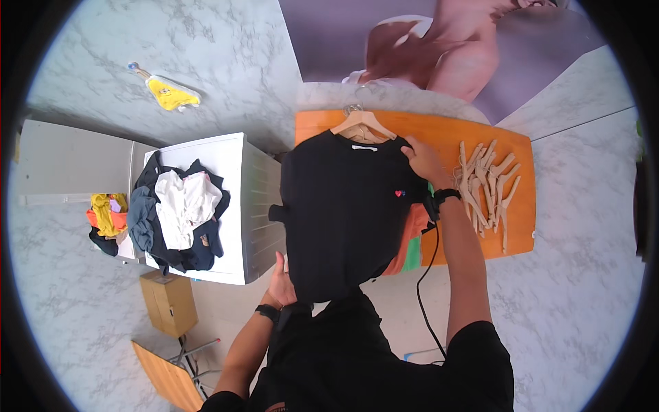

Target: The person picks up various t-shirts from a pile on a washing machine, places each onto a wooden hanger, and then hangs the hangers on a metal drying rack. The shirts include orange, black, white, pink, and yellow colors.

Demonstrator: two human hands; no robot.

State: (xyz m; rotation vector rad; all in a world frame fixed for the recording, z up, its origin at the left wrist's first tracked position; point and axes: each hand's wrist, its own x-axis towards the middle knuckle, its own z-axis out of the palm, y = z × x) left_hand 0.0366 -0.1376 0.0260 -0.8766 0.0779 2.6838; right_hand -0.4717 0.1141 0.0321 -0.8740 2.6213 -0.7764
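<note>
A black T-shirt (345, 216) with small red and blue hearts on its chest lies spread before me, a wooden hanger (362, 122) in its neck. At its shoulder, on the right of the picture, my right hand (425, 160) pinches the cloth. My left hand (282, 286) is at the lower left edge of the shirt, thumb raised; its fingers are partly behind the cloth, so their grip is hidden. Beneath the shirt, orange and green cloth (412, 253) shows on the orange table (443, 252).
Several wooden hangers (486, 180) lie on the table's right part. Left stands a white cabinet (234, 206) under piled clothes (180, 211). Beyond it are more clothes (108, 213). A cardboard box (167, 304) and a folding table (167, 376) are at lower left. A black cable (422, 293) hangs near my right arm.
</note>
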